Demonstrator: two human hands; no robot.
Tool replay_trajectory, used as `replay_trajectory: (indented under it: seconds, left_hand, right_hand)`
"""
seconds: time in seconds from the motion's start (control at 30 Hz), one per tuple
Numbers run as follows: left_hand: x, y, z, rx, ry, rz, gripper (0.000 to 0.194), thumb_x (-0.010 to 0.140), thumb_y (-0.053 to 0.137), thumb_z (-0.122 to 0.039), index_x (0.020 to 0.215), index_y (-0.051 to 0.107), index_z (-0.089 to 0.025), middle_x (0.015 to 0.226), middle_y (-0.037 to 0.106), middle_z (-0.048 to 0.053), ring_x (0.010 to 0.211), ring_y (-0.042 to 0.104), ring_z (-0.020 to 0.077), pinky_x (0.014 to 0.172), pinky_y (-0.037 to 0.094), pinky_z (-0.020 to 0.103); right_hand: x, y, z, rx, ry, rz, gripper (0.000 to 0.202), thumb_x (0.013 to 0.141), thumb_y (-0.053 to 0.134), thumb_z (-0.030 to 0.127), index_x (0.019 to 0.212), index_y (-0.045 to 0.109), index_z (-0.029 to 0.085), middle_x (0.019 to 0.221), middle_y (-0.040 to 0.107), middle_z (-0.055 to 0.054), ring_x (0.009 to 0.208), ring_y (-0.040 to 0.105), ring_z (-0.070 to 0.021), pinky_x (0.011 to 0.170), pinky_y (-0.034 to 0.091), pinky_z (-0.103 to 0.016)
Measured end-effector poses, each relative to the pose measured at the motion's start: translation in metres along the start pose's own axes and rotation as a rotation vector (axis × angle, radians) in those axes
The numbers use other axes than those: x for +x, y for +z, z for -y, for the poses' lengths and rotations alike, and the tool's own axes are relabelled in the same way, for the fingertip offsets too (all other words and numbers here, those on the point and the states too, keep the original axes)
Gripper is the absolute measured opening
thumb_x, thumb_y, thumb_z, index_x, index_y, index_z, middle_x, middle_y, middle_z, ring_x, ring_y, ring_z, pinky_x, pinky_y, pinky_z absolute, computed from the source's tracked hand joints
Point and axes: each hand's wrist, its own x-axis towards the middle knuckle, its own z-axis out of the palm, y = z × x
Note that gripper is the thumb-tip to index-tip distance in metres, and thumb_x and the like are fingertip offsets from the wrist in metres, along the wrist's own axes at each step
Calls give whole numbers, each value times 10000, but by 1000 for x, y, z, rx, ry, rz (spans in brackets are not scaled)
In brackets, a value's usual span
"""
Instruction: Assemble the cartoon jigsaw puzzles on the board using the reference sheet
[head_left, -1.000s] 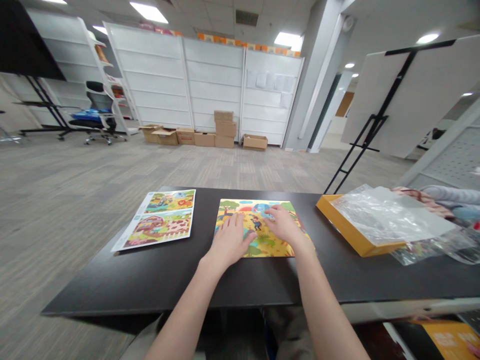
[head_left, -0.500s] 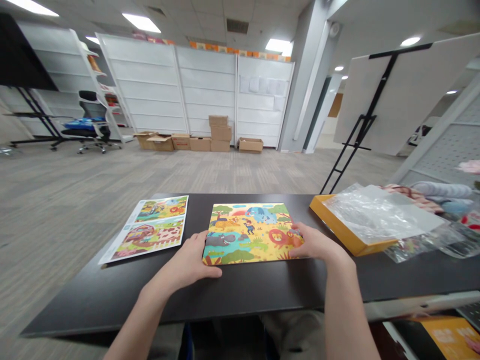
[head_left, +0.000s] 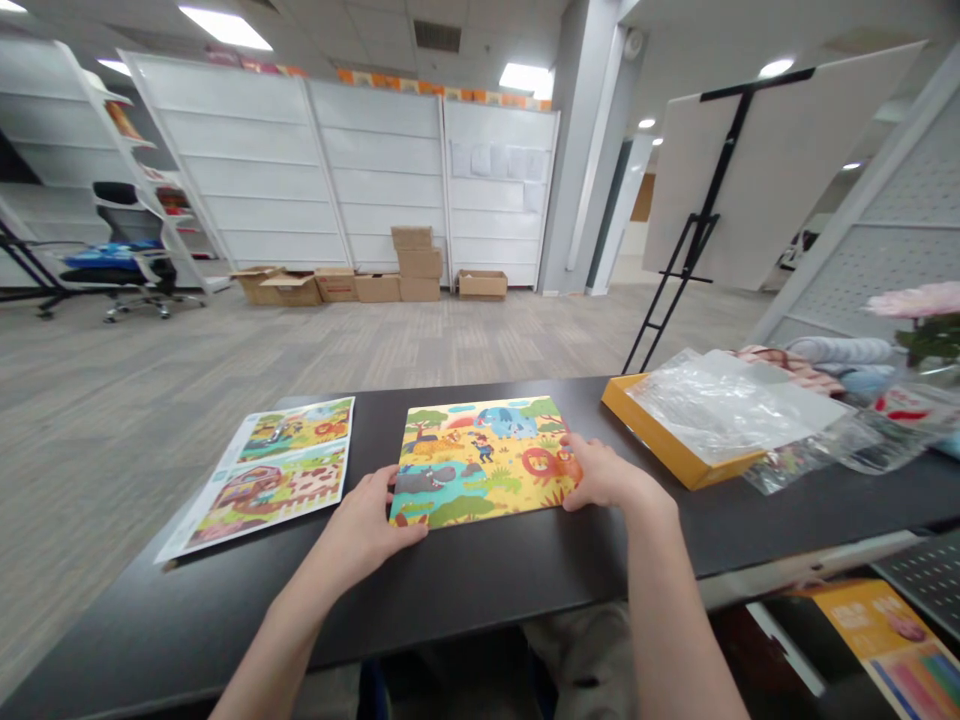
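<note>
A flat picture board (head_left: pixel 487 465) with cartoon safari animals lies on the black table in front of me. My left hand (head_left: pixel 375 515) grips its left side, with the thumb along the near corner and the fingertips at the left edge. On the right edge, my right hand (head_left: pixel 600 475) has its thumb near the front corner and its fingers further back, partly hidden. Left of the board is a printed sheet (head_left: pixel 274 475) with two pictures; the upper one resembles the board's scene.
A yellow box tray (head_left: pixel 675 440) holding clear plastic wrap (head_left: pixel 742 410) sits on the table's (head_left: pixel 480 570) right side. Behind it are rolled fabrics (head_left: pixel 847 350) and a pink flower (head_left: pixel 915 300). Below the tabletop at right is an orange printed package (head_left: pixel 892 630). A black easel (head_left: pixel 675 270) stands beyond the table.
My view has turned slightly to the right, so everything appears shifted left. Both hands stay at the board's sides, and the board looks slightly rotated in view.
</note>
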Motion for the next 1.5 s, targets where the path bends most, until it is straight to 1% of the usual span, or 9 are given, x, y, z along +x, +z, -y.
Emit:
replay_trajectory:
  seconds: [0.23, 0.37, 0.5, 0.6, 0.7, 0.83, 1.1, 1.33, 1.5]
  left_hand:
    - [3, -1, 0, 5, -19, 12, 820, 595, 744, -479, 1310, 561, -119, 1184, 694, 141, 1023, 685, 313, 877, 561, 404]
    - [5, -6, 3, -11, 13, 14, 826, 562, 764, -518, 1268, 588, -127, 1194, 696, 146, 1011, 696, 318, 847, 579, 404]
    - [5, -8, 4, -38, 45, 11, 827, 533, 781, -522, 1241, 597, -134, 1166, 708, 146, 993, 705, 317, 844, 586, 414]
    - [5, -7, 5, -54, 61, 1, 798, 544, 783, -513, 1233, 601, -154, 1145, 716, 136, 977, 707, 320, 842, 587, 423]
    - [5, -5, 6, -51, 69, -4, 793, 550, 786, -503, 1237, 597, -157, 1121, 720, 131, 944, 709, 314, 839, 585, 423]
    - [8, -3, 10, -41, 79, -17, 807, 559, 781, -518, 1251, 586, -152, 1114, 716, 141, 926, 707, 313, 813, 588, 422]
    - [11, -1, 17, -71, 59, 14, 952, 539, 766, -583, 1318, 545, -83, 1189, 677, 194, 981, 680, 325, 876, 569, 440]
    - [12, -1, 20, -48, 82, 5, 924, 533, 778, -593, 1296, 584, -107, 1156, 689, 170, 945, 694, 313, 832, 578, 403]
    - [14, -1, 23, -48, 119, -9, 871, 542, 800, -573, 1275, 603, -145, 1120, 696, 153, 909, 695, 300, 816, 580, 406]
  right_hand:
    - [-5, -7, 0, 30, -19, 15, 913, 534, 901, 304, 1367, 546, 194, 1216, 624, -154, 1120, 606, -343, 929, 498, -414]
    - [-22, -21, -19, 317, -168, -57, 731, 658, 849, 402, 1315, 589, 217, 1298, 638, -131, 1150, 626, -300, 974, 512, -404]
    - [-36, -43, -82, 635, -103, -600, 514, 784, 737, 437, 1238, 620, 227, 1328, 632, -117, 1152, 643, -258, 976, 532, -405]
    - [-38, -62, -152, 833, 195, -1074, 421, 774, 729, 331, 1153, 632, 174, 1237, 666, -127, 1090, 671, -231, 977, 534, -390]
    - [-39, -77, -216, 1013, 548, -1365, 298, 799, 666, 215, 1093, 630, 181, 1157, 685, -84, 1032, 682, -175, 921, 552, -306]
    - [-39, -85, -263, 1099, 785, -1342, 147, 829, 631, 189, 975, 614, 180, 1020, 690, -123, 862, 696, -175, 748, 573, -286]
    - [-18, -77, -299, 1146, 977, -1193, 310, 740, 765, 171, 999, 596, 170, 792, 621, -28, 563, 573, -109, 501, 525, -201]
    - [-10, -80, -311, 1135, 886, -1162, 222, 724, 773, 112, 747, 565, 187, 625, 541, 10, 498, 493, -121, 435, 451, -234]
    - [-7, -97, -310, 1033, 799, -1335, 109, 780, 658, 66, 798, 620, 167, 639, 563, 16, 507, 514, -136, 537, 496, -308]
